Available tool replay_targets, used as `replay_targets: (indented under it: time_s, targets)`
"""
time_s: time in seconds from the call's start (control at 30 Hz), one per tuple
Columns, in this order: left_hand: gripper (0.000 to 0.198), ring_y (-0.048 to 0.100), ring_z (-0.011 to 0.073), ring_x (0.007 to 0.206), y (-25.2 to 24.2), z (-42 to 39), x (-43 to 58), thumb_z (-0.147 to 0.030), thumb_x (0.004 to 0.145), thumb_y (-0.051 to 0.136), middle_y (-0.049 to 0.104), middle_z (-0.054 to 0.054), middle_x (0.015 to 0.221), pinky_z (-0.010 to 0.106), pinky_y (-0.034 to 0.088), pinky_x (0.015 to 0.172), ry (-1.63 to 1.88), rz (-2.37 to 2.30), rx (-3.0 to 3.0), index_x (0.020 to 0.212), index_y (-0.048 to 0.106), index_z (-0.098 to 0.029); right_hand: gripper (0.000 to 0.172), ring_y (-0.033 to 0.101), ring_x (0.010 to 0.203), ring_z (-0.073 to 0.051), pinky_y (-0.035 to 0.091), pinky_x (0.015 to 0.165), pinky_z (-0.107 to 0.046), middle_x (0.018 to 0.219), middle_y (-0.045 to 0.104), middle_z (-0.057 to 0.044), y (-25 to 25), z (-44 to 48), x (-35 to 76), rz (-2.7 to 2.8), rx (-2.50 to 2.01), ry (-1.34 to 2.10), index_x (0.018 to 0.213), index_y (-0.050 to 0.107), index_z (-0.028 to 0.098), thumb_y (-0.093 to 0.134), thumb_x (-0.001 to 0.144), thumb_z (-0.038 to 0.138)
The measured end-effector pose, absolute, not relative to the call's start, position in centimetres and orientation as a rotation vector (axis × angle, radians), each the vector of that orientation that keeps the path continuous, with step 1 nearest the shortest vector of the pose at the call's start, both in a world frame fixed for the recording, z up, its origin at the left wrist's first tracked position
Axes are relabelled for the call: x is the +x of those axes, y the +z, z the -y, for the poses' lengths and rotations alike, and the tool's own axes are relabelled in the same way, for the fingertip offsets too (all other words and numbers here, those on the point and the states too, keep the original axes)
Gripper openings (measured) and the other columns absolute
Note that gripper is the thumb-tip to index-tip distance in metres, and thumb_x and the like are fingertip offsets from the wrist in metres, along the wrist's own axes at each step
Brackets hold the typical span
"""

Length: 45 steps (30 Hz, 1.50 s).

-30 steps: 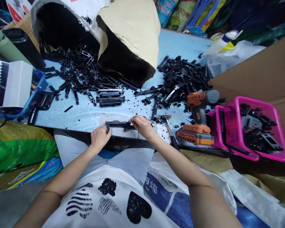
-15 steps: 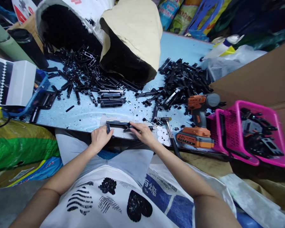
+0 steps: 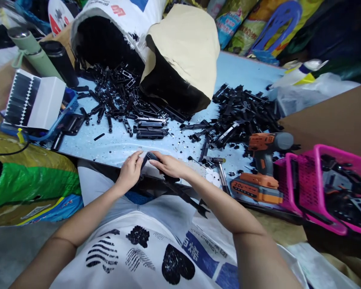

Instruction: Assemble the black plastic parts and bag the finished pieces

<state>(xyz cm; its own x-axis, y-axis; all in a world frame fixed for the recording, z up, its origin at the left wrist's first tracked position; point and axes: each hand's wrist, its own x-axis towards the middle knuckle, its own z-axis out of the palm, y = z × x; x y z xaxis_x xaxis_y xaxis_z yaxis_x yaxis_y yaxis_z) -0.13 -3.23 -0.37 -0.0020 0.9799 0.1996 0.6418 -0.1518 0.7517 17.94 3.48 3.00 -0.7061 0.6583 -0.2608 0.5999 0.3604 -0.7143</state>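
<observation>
**Two hands hold a long black part at the near edge of a cluttered bench**

Seen from above, a person in a white printed shirt holds a long black part (image 3: 185,196) with both hands. The left hand (image 3: 128,171) pinches its upper end, the grip narrow around it. The right hand (image 3: 171,165) is closed over the part just beside the left. The part slants from the bench's near edge down over the person's lap, its lower end (forked, as far as can be seen) hanging free.

The pale blue bench (image 3: 114,144) carries two heaps of small black parts: one (image 3: 114,94) spills from an open sack (image 3: 183,56) at the back left, the other (image 3: 246,112) lies to the right. An orange cordless drill (image 3: 263,168) stands near the right hand, with a hammer (image 3: 221,170) between them. A pink basket (image 3: 301,176) of black parts sits at the far right. A white box (image 3: 46,104) lies at the left.
</observation>
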Motion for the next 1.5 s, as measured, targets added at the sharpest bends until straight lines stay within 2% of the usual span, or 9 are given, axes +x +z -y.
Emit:
replay_targets:
  time_s: [0.07,0.17,0.23,0.33,0.43,0.6,0.83,1.17,1.5]
  targets:
    - [0.037,0.061,0.0185,0.097,0.8,4.0,0.2,-0.036,0.096,0.030,0.063,0.008,0.111,0.032,0.048,0.086,1.022,-1.482,1.659,0.119,0.053,-0.019,0.047,0.063,0.068,-0.014,0.049,0.071,-0.029,0.108,0.064,-0.007,3.9,-1.3,18.3,2.380,-1.192,1.266,0.137,0.037,0.025,0.033,0.096,0.047]
    - [0.040,0.060,0.0137,0.066,1.5,5.4,0.7,-0.047,0.094,0.033,0.065,0.003,0.082,0.026,0.050,0.062,1.060,-1.344,1.335,0.118,0.051,-0.020,0.050,0.061,0.087,-0.017,0.049,0.079,-0.031,0.116,0.059,-0.008,4.5,1.9,18.4,2.227,-1.145,1.125,0.142,0.033,0.026,0.037,0.095,0.043]
    - [0.042,0.051,0.0105,0.047,1.5,6.0,0.8,-0.054,0.091,0.037,0.056,-0.002,0.058,0.023,0.043,0.047,1.021,-1.239,1.116,0.100,0.057,-0.018,0.052,0.059,0.093,-0.018,0.049,0.081,-0.031,0.109,0.059,-0.008,4.2,3.6,18.4,2.180,-1.088,1.041,0.144,0.031,0.027,0.040,0.095,0.042]
    - [0.056,0.042,0.0087,0.034,1.4,6.5,0.8,-0.065,0.085,0.038,0.044,-0.003,0.038,0.021,0.036,0.038,0.884,-1.041,0.917,0.064,0.055,-0.016,0.054,0.057,0.088,-0.017,0.049,0.078,-0.030,0.098,0.057,-0.006,3.2,5.5,18.3,2.155,-0.996,0.953,0.145,0.030,0.028,0.042,0.094,0.041]
    - [0.065,0.033,0.0075,0.025,1.7,7.0,1.3,-0.074,0.078,0.038,0.034,-0.004,0.029,0.021,0.026,0.030,0.882,-0.991,0.783,0.050,0.048,-0.017,0.054,0.056,0.082,-0.016,0.049,0.074,-0.029,0.094,0.056,-0.006,2.3,6.9,17.8,2.063,-0.944,0.888,0.145,0.029,0.027,0.041,0.094,0.040]
    - [0.063,0.029,0.0066,0.021,2.5,7.8,2.7,-0.077,0.069,0.050,0.032,-0.006,0.027,0.019,0.020,0.024,1.017,-1.021,0.660,0.049,0.044,-0.018,0.055,0.054,0.078,-0.016,0.049,0.070,-0.028,0.092,0.055,-0.007,1.7,7.9,16.8,1.940,-0.867,0.785,0.146,0.028,0.026,0.042,0.094,0.037]
    - [0.062,0.029,0.0058,0.021,3.3,8.1,1.9,-0.074,0.069,0.055,0.035,-0.005,0.027,0.018,0.018,0.024,0.902,-1.004,0.690,0.050,0.048,-0.015,0.059,0.053,0.075,-0.014,0.049,0.066,-0.026,0.087,0.054,-0.006,1.7,7.3,17.9,2.023,-0.647,0.776,0.146,0.028,0.023,0.047,0.093,0.037]
    - [0.061,0.027,0.0048,0.021,4.1,7.8,1.9,-0.073,0.066,0.058,0.035,-0.007,0.029,0.017,0.018,0.024,0.782,-0.992,0.723,0.052,0.047,-0.015,0.058,0.054,0.075,-0.014,0.049,0.065,-0.026,0.085,0.053,-0.006,1.5,7.3,19.7,2.126,-0.614,0.786,0.146,0.027,0.021,0.045,0.093,0.038]
    - [0.063,0.027,0.0056,0.020,4.8,6.7,3.3,-0.075,0.066,0.055,0.031,-0.006,0.025,0.019,0.016,0.025,0.842,-0.990,0.676,0.046,0.043,-0.017,0.055,0.060,0.094,-0.018,0.050,0.082,-0.029,0.104,0.061,-0.011,1.5,7.8,18.5,1.956,-0.855,0.691,0.146,0.029,0.018,0.040,0.095,0.038]
